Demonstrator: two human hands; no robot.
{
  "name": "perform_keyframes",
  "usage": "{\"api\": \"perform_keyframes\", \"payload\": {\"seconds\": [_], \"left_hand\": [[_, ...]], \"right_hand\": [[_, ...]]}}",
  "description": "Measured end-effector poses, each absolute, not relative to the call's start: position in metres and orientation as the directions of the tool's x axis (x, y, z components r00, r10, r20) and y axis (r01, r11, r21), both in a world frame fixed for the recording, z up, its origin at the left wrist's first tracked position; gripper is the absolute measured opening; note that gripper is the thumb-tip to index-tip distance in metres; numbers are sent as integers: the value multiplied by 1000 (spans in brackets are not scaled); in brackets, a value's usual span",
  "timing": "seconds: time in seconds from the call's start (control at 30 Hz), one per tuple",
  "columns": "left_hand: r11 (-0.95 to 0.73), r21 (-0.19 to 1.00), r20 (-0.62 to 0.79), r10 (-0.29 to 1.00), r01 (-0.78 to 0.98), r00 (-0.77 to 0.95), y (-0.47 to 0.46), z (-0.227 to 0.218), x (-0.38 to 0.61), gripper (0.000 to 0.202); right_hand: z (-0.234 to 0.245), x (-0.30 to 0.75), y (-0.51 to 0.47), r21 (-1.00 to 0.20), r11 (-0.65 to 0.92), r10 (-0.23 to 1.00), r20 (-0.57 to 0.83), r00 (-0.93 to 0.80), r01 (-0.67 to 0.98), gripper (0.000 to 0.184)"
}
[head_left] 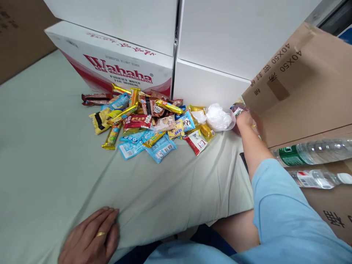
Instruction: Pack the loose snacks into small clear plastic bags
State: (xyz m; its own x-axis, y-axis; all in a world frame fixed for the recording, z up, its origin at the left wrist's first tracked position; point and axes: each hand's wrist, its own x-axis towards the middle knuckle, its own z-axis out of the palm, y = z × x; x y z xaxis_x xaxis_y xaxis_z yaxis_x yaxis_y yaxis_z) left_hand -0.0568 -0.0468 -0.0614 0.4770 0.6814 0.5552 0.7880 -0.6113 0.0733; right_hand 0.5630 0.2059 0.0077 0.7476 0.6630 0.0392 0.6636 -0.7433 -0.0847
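Note:
My left hand (92, 236) lies palm down on the pale green sheet (68, 165), fingers extended close together, a gold ring on one of them. It touches only the sheet. At the right end of the snack row, my right hand (244, 120) is closed at a reddish, clear-plastic item (254, 119); its fingertips are hidden, so what it grips does not show. Just left of that hand are a clear plastic bowl (232, 121) and a crumpled white plastic bag (218, 116). Further left spreads a pile of wrapped snacks, including a red packet (137, 121) and a blue packet (161, 147).
A white and red Wahaha water carton (118, 69) and white panels (211, 73) stand behind the snacks. On the right, an upright cardboard box (308, 84) borders the sheet. A green-labelled bottle (316, 152) and another clear bottle (319, 179) lie beside my right arm.

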Motion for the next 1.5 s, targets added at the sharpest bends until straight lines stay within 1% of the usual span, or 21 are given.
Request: {"api": "perform_keyframes", "payload": {"seconds": [0.17,0.27,0.33,0.4,0.43,0.5,0.57,0.63,0.67,0.8,0.93,1.07,1.1,1.13,1.2,1.23,1.27,1.3,1.33,1.4,1.5], "left_hand": [[-616,89,563,680,783,470,-48,-65,-58,27],[-592,117,554,705,798,442,-49,-65,-57,30],[-585,127,550,714,801,434,-51,-65,-56,31],[-577,130,557,715,806,422,-53,-65,-55,32],[-576,130,559,715,807,420,-53,-65,-55,32],[-576,129,561,714,807,420,-54,-65,-55,31],[-577,129,560,714,807,421,-55,-65,-55,30],[-573,132,558,718,809,417,-55,-65,-54,28],[-567,134,556,722,813,412,-56,-65,-54,27],[-549,141,560,731,824,391,-59,-65,-53,23],[-537,149,558,739,830,378,-62,-64,-52,20],[-537,181,555,747,824,365,-63,-63,-52,19],[-540,201,562,747,818,355,-63,-63,-53,19],[-546,232,573,745,805,340,-64,-63,-54,20],[-559,328,598,747,761,290,-66,-63,-55,21],[-557,395,604,757,731,250,-68,-63,-54,22],[-547,469,601,773,693,203,-71,-62,-51,22],[-530,545,586,795,649,157,-74,-61,-46,21],[-507,618,558,821,601,119,-77,-59,-40,19],[-453,743,467,878,492,103,-83,-54,-20,17],[-387,863,313,914,326,256,-85,-48,14,31]], "right_hand": [[21,560,200,-67,-778,622,54,781,625,37],[35,548,192,-91,-738,654,147,742,669,36],[44,531,189,-146,-630,711,286,642,763,35],[51,503,186,-172,-418,795,407,450,892,37],[54,486,186,-156,-287,846,422,326,945,37],[58,449,184,-66,-48,945,319,66,997,34],[57,414,181,59,91,989,109,-97,994,37],[55,386,176,172,129,991,-60,-120,977,38],[52,376,174,210,119,990,-99,-100,970,36],[41,358,164,231,58,995,-91,-38,971,32],[34,356,160,142,-15,999,-45,22,990,29],[35,354,155,85,-115,992,64,109,990,23],[36,352,149,21,-148,981,126,145,989,23],[37,349,141,-104,-179,960,202,197,978,24],[35,337,113,-517,-171,884,295,362,839,30],[31,327,94,-732,-127,855,261,448,669,35],[26,316,71,-875,-108,866,151,477,473,42],[20,303,47,-946,-133,902,9,432,297,47],[13,288,21,-961,-206,925,-129,358,185,50],[-2,257,-29,-922,-373,917,-351,187,99,51],[-15,214,-82,-873,-488,872,-487,48,12,48]]}}
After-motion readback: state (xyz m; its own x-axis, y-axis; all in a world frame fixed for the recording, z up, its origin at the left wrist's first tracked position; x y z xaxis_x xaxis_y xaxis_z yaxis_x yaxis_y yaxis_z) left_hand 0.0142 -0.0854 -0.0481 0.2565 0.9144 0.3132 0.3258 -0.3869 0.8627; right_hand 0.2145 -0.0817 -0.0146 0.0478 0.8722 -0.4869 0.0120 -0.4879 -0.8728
